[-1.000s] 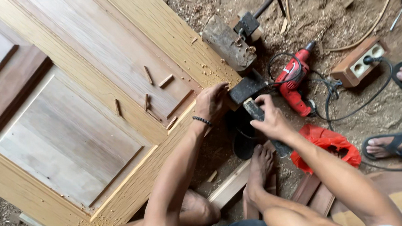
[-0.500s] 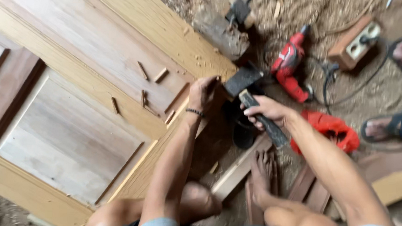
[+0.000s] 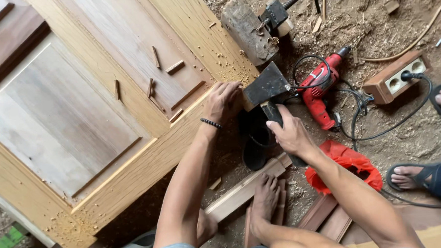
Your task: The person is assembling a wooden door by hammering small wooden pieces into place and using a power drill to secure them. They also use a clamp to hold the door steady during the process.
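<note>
A large wooden panelled door (image 3: 79, 111) lies flat across the left of the view. My left hand (image 3: 222, 100) presses on the door's edge at its near corner, fingers curled over something small that I cannot make out. My right hand (image 3: 287, 133) grips the dark handle of a hatchet (image 3: 265, 86), whose broad metal head sits just right of my left hand, against the door's edge. A beaded bracelet (image 3: 211, 123) circles my left wrist. My bare foot (image 3: 264, 199) rests on a wooden strip (image 3: 236, 193) below.
A red electric drill (image 3: 319, 88) with its black cord lies on the sawdust-covered ground right of the hatchet. A brown socket box (image 3: 394, 79) is farther right, a red plastic bag (image 3: 346, 165) below. A clamp and wood block (image 3: 255, 26) sit above. Another person's sandalled feet (image 3: 424, 176) are at the right edge.
The hatchet head has swung up against the door's edge beside my left hand. The view has shifted, and my right hand sits lower on the handle.
</note>
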